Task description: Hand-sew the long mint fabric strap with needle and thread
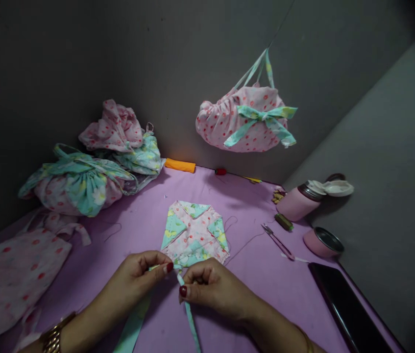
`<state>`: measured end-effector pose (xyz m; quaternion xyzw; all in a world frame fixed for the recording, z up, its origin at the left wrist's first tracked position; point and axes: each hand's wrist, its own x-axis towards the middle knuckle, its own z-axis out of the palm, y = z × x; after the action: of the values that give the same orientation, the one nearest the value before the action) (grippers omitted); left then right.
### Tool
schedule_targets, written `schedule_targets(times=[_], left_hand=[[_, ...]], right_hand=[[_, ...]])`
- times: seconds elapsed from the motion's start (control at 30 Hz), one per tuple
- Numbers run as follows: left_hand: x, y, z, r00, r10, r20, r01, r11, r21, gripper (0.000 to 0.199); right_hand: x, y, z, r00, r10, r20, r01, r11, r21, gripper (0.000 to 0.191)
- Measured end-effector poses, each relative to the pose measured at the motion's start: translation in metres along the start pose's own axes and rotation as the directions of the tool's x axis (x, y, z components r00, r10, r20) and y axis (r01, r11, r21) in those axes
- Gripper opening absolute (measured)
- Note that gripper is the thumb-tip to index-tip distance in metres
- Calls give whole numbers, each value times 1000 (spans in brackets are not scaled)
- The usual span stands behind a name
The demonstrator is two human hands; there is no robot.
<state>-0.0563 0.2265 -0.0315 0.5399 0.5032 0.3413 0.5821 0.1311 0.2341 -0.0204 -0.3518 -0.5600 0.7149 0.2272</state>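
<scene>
On the far left of the purple table (148, 230) a flat pink piece of spotted cloth (19, 269) lies at the edge, and behind it sits a heap of gathered pink and mint fabric bags (93, 166) against the grey wall. The left hand (139, 277), a gold bracelet (53, 338) on its wrist, reaches in from the lower left with its fingers (163, 268) pinched together on the near edge of the folded patchwork piece (194, 233), which lies flat in the middle of the table, just ahead of both hands. Between the hands a narrow mint strip (189, 314) runs from the piece down toward the person. The right hand (212, 287) is curled close beside the left, its fingers (187, 290) closed on the strip near where it meets the piece. Above and to the right, a finished pink bag with a mint bow (247, 120) hangs by its straps. Further right on the table lie an orange roll (180, 165), small thread snips (277, 241), a pink flask (301, 198) with its lid open, a pink cup (323, 241), and a dark phone (347, 309) at the near right edge.
</scene>
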Motion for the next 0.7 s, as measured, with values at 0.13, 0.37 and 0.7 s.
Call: schedule_targets(times=[0.13,0.37,0.7], left_hand=[[1,-2,0,999,-35,11,36,995,-89,21],[2,-3,1,995,-50,91,60,991,-119,15],[-3,2,3,1000,-15,27,14,999,41,17]], right_hand=[[2,5,-1,997,-5,-80,-3,995,-97,23],[5,10,1,991,-43,-125,22,986,-166,16],[2,9,4,996,-59,-72,47,986,-161,15]])
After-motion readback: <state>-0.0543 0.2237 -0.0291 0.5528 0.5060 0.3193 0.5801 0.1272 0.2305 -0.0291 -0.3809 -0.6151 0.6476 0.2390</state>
